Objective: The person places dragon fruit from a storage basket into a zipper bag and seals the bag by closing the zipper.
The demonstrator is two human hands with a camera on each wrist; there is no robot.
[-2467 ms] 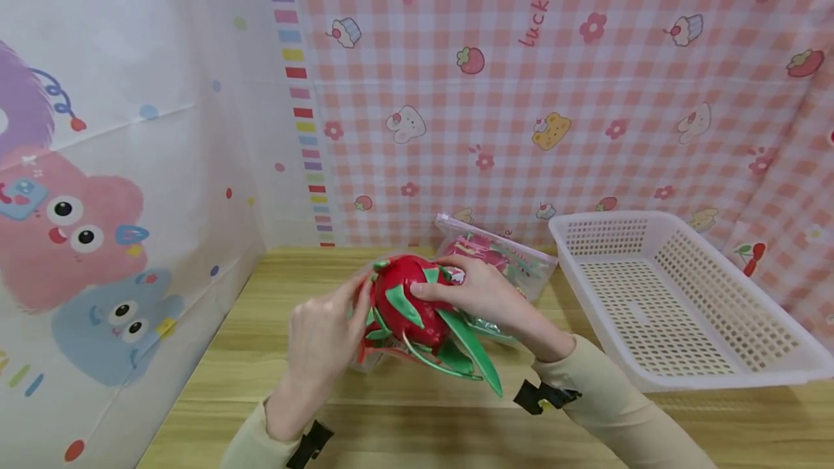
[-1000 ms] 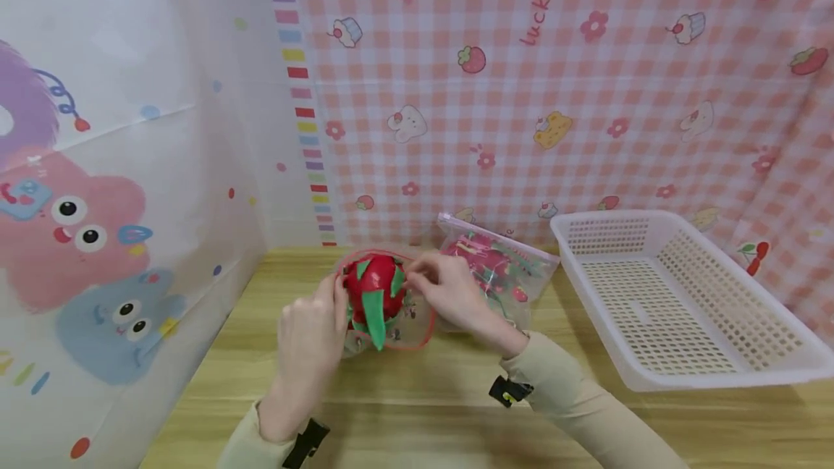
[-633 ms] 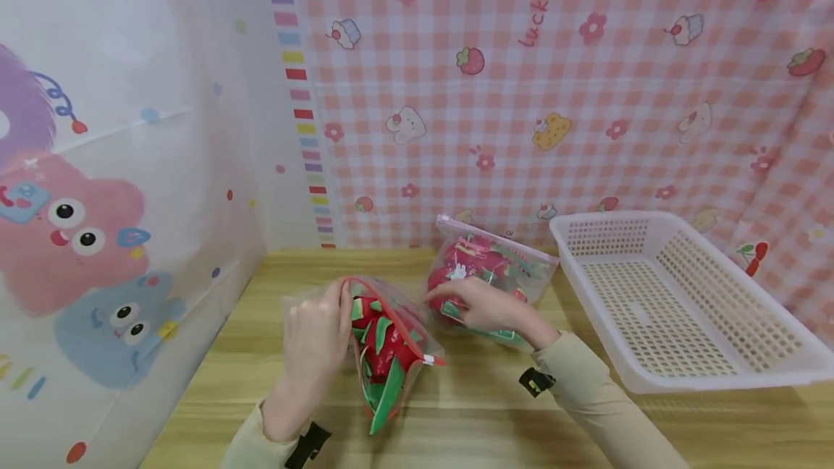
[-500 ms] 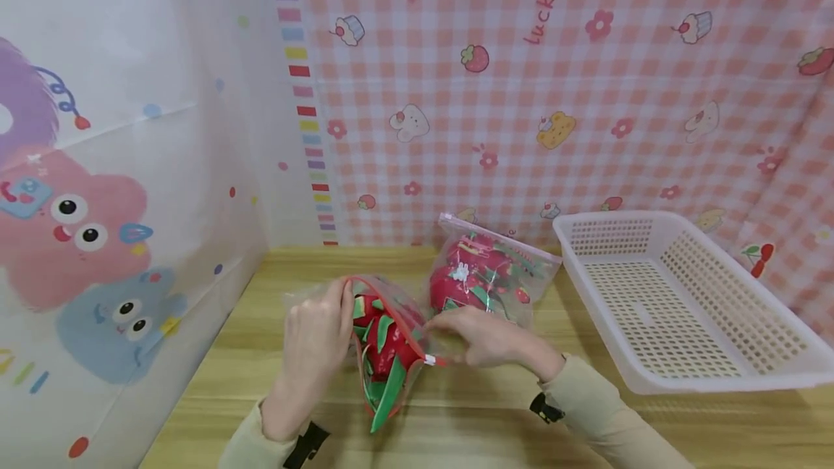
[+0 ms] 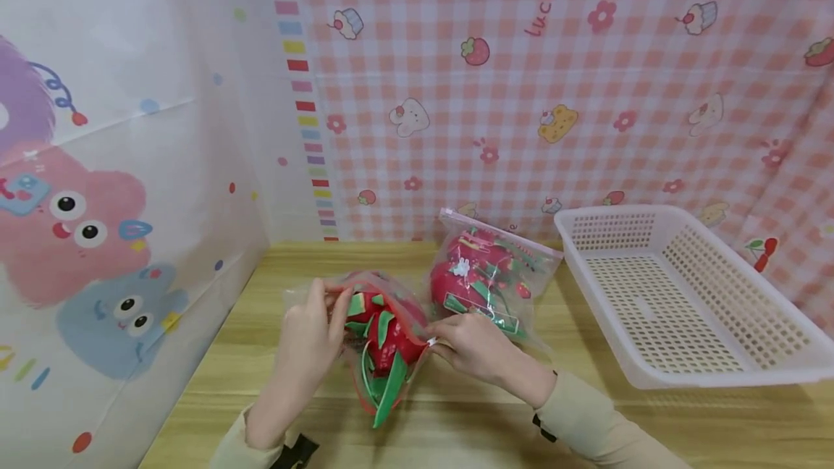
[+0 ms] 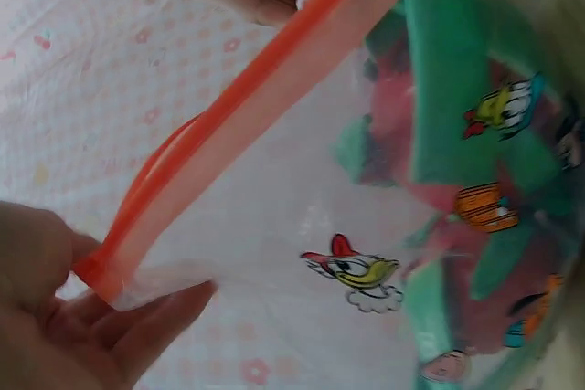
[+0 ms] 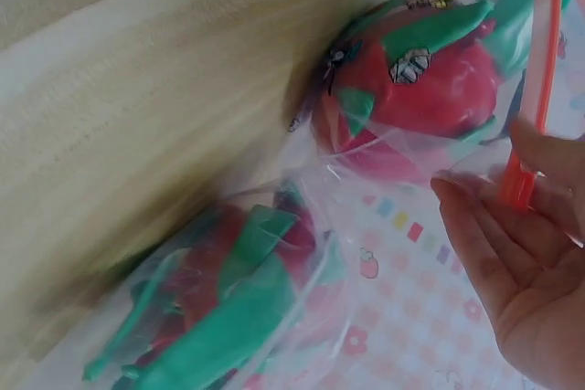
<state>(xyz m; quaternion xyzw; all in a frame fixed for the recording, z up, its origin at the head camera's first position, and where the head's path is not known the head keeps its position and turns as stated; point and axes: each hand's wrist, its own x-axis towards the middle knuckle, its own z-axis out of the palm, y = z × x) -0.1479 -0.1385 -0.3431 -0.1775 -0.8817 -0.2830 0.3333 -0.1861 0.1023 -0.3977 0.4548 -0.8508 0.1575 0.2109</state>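
Note:
A clear zip bag with an orange-red zip strip and cartoon prints lies with its mouth apart on the table. Artificial dragon fruits, red with green scales, sit inside, and one long green leaf sticks out over the near rim. My left hand pinches the left end of the zip strip between thumb and fingers. At the opposite end, beside the white slider, my right hand pinches the strip. Part of the fruit is hidden by the bag and fingers.
Right behind my right hand stands a second zip bag with a pale pink strip, holding similar red and green fruits. A white perforated basket stands on the right of the wooden table. Patterned cloths hang behind and at the left.
The dragon fruit, earlier held in both hands, went down into the bag. My right hand let go of it, passed near the second bag and took the strip's right end.

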